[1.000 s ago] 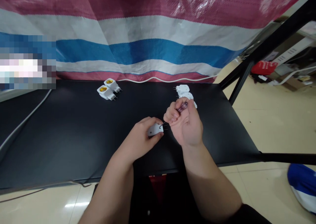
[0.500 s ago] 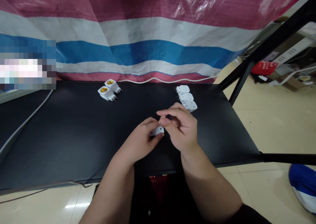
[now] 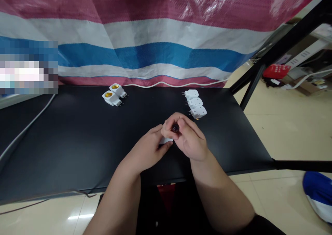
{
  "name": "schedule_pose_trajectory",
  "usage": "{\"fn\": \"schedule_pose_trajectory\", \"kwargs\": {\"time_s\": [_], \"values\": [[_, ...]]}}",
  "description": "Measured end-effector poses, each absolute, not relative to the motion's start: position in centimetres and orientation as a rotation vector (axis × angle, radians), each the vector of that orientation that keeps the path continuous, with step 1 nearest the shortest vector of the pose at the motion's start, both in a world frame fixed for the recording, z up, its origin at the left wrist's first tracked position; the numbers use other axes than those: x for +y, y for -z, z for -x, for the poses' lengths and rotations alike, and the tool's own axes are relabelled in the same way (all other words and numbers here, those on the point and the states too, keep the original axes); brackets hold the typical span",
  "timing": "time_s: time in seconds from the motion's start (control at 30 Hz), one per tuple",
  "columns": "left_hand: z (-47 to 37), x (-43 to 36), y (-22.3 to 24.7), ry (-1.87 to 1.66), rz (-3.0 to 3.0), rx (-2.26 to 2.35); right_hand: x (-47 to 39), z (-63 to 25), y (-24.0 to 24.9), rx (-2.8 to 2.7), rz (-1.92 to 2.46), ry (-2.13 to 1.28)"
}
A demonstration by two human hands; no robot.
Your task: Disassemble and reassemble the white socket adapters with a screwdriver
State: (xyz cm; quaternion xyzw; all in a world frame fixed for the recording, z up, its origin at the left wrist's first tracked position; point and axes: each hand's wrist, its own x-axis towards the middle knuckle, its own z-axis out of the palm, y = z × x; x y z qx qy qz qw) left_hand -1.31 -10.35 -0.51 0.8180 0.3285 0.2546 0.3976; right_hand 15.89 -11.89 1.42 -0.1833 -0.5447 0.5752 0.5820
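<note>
White plastic on the plug (image 3: pixel 166 141), mostly covered up by skin. Pinched narrow in the left hand (image 3: pixel 146 150), with thumb on the near edge and fingers over the far side. Looks to lie roughly side to side, long axis across the body, judging from the small strip on show. Can't tell if resting on the black counter (image 3: pixel 77 138) or lifted slightly off.

Just to the left of the right hand (image 3: pixel 190 138) and partly under it, viewed from up here. Nearer the left hand though, no contest, being in direct contact. Curled snugly in the right hand: a dark-ended tool (image 3: pixel 175 128), probably a screwdriver, butt end toward the camera. Probably crosswise to the plug, but no sign of the shaft or tip, so can't confirm any contact.

Pose-wise, left forearm in from lower left, back of the hand up. Right forearm in from lower right, wrist bent inward, fist over the plug's right end. Beyond that, three more white plugs (image 3: pixel 196 103) in a stepped row, plus two gold-lined sockets (image 3: pixel 112 94) back on the left.
</note>
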Motion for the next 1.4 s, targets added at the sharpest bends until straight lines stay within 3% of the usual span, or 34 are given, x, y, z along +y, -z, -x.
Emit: {"fn": "schedule_pose_trajectory", "kwargs": {"time_s": [0.23, 0.43, 0.67, 0.87, 1.4], "values": [[1.26, -10.26, 0.61, -0.634, -2.076, 0.849, -11.56, -15.66, -1.0, -1.247, 0.449, -1.219], [1.13, -10.39, 0.29, -0.613, -2.048, 0.837, -11.49, -15.9, -1.3, -1.18, 0.371, -1.347], [1.12, -10.4, 0.5, -0.629, -2.055, 0.913, -11.43, -15.96, -1.19, -1.204, 0.479, -1.223], [1.04, -10.41, 0.42, -0.622, -2.028, 0.914, -11.45, -15.82, -1.69, -1.127, 0.386, -1.363], [1.09, -10.4, 0.36, -0.624, -2.044, 0.899, -11.52, -15.52, -1.2, -1.188, 0.391, -1.27]]}}
